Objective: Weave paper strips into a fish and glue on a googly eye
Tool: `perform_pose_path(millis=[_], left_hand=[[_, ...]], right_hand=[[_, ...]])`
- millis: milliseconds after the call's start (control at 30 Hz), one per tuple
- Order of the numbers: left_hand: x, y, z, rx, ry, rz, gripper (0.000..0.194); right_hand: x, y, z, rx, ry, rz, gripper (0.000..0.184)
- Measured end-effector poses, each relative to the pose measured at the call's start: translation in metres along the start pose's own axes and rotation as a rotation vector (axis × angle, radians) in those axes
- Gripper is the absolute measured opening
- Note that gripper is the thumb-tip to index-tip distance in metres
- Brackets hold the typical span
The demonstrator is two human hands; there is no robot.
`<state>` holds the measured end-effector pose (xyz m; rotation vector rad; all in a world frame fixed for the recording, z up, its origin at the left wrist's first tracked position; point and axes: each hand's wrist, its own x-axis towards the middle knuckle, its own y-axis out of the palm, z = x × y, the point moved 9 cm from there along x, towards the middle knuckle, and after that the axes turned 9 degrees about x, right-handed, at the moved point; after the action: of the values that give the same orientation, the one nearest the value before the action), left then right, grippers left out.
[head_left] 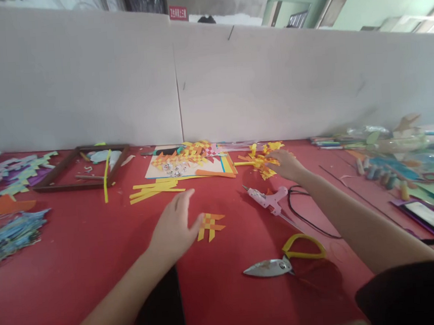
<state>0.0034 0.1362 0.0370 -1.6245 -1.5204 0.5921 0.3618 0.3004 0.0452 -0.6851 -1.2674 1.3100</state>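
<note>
My left hand (175, 225) hovers over the red table, thumb and fingers apart, with nothing in it. Just right of its thumb lies a small woven paper piece (208, 226) of yellow and orange strips with pointed ends. My right hand (286, 163) reaches to the back, over a pile of yellow and orange paper scraps (264, 160); its fingertips are partly lost against the scraps, so its grip is unclear. Below that hand lies a pink glue gun (267, 198) with a black cord. Nearer me rest scissors (283, 262) with yellow handles.
Yellow paper strips (152, 189) lie left of centre, before a white board (188, 169) bearing woven paper and small beads. A brown frame (70, 186) and blue fringed strands (14, 236) are at left. Craft supplies (388, 170) crowd the right. A white partition (85, 82) closes the back.
</note>
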Motion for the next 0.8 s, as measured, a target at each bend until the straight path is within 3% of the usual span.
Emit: perform_pose_path(millis=[67, 167, 300, 400, 500, 633, 800], left_hand=[[0.019, -0.022, 0.01, 0.177, -0.024, -0.101, 0.057], [0.06, -0.037, 0.033, 0.243, -0.073, -0.157, 0.066], [0.112, -0.033, 0.065, 0.268, -0.137, -0.182, 0.097], [0.133, -0.022, 0.086, 0.235, -0.206, -0.185, 0.11], [0.139, -0.015, 0.1, 0.197, -0.249, -0.198, 0.111], [0.133, -0.024, 0.106, 0.164, -0.272, -0.269, 0.109], [0.107, -0.038, 0.078, 0.051, -0.21, -0.324, 0.109]], right_hand=[[-0.018, -0.008, 0.011, 0.089, 0.003, -0.049, 0.025], [-0.053, -0.018, 0.038, 0.221, 0.007, -0.136, 0.028], [-0.094, -0.021, 0.092, 0.343, -0.065, -0.156, 0.028], [-0.109, -0.025, 0.126, 0.407, -0.164, -0.124, 0.024], [-0.115, -0.038, 0.142, 0.455, -0.249, -0.186, 0.02], [-0.119, -0.048, 0.143, 0.429, -0.281, -0.254, 0.018], [-0.123, -0.043, 0.136, 0.437, -0.275, -0.268, 0.016]])
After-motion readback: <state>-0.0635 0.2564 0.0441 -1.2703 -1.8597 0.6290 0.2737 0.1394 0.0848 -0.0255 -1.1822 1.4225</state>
